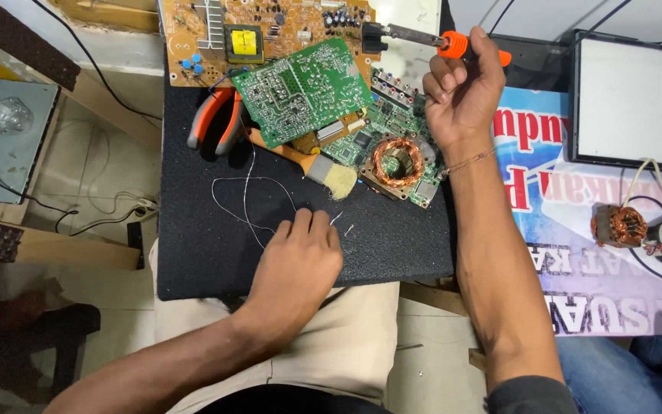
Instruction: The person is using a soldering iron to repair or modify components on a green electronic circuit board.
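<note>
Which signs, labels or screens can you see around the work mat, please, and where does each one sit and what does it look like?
Printed banner: spread flat right of the black mat, under the right forearm; blue and white with large red and dark lettering.
Blank white panel: top right, lying on the banner's far edge; rectangular, white face in a black frame; whether it is a screen is unclear.
Yellow label: on a boxy component of the brown board, top centre; small, square.

Lower black mat (392, 245) open; circuit boards (300, 92), pliers (216, 119) crowd top.

Bright, even overhead light, soft shadows, sharp focus, slight edge distortion.
</note>
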